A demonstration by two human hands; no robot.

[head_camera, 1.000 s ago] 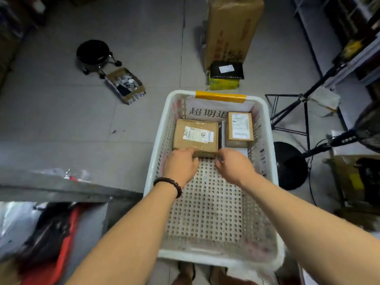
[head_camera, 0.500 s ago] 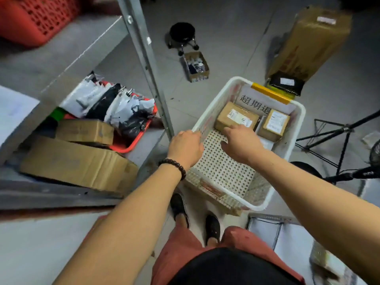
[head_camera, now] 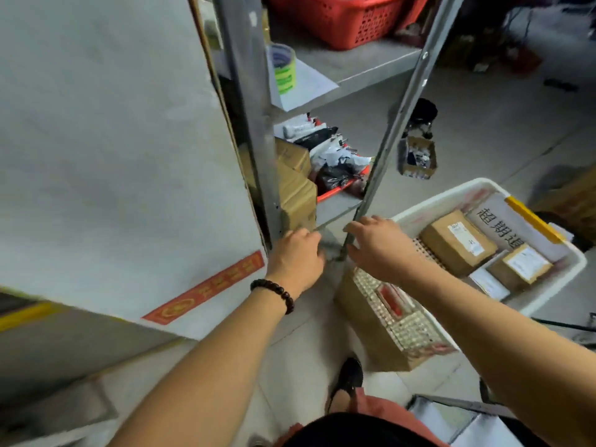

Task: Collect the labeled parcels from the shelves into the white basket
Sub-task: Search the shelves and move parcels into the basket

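Note:
The white basket (head_camera: 571,262) stands on the floor at the right, holding two brown labeled parcels, a larger one (head_camera: 458,241) and a smaller one (head_camera: 521,266), plus a flat white one (head_camera: 488,283). My left hand (head_camera: 298,258), with a bead bracelet on its wrist, reaches toward the lower shelf, fingers loosely curled and empty. My right hand (head_camera: 377,245) hovers open beside the shelf's metal post (head_camera: 396,117), holding nothing. On the lower shelf sit brown cardboard boxes (head_camera: 296,195) and a red tray of bagged parcels (head_camera: 335,162).
A large white board (head_camera: 113,140) with a red sticker fills the left. The upper shelf carries a red basket (head_camera: 342,17), tape rolls (head_camera: 282,67) and paper. A small open box (head_camera: 417,158) and a black stool (head_camera: 424,112) stand on the floor behind.
Both hands left the basket and swung left to the shelf's front edge. My view turned left and up, so the basket now lies at the right.

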